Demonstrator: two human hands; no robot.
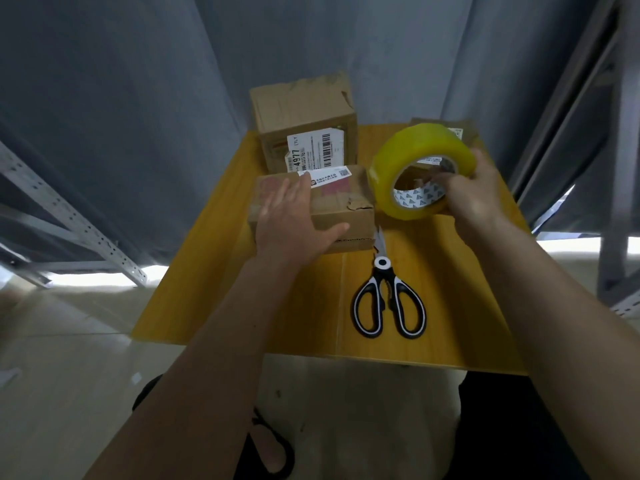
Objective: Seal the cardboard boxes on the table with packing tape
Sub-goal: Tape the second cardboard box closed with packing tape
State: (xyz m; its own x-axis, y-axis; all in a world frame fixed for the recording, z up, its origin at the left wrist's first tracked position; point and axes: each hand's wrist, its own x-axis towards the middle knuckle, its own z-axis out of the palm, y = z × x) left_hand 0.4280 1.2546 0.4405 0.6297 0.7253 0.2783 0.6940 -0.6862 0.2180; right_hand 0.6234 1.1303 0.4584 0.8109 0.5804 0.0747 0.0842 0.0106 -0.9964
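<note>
Yellow desk, small, set before grey curtains. Low cardboard box near centre, white label on top, torn flap at right edge; left hand flat on lid, fingers straight. Taller cardboard box just behind, barcode label on near face. Third box at far right, mostly hidden. Roll of yellow packing tape held off the desk on edge, right hand gripping rim, fingers through core. Black-and-white scissors lying closed, blade tips beside low box.
</note>
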